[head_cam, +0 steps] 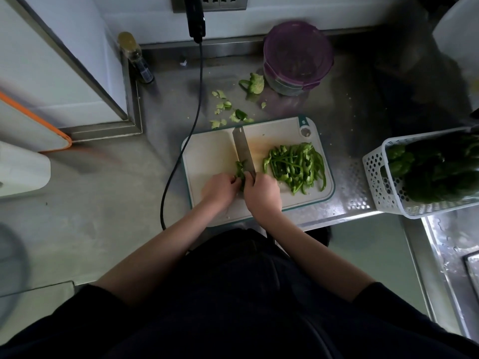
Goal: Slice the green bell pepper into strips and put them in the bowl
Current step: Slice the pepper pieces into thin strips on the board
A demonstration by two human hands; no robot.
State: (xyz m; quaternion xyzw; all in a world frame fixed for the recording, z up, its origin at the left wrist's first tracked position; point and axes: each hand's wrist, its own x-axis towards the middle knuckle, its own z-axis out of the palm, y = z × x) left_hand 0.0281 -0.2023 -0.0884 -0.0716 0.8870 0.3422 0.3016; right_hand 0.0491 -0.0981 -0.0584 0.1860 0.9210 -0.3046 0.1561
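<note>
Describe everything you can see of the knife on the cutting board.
The knife has a broad, rectangular, cleaver-like blade of dull grey metal. It stands edge-down on the white cutting board, its tip pointing away from the person. The right hand grips the handle, hiding it. The blade presses against a small piece of green pepper that the left hand steadies; the cut strips lie to its right.

Bright green pepper strips on a white cutting board edged in teal. Purple translucent container behind, and a white basket dotted with round holes alongside.
</note>
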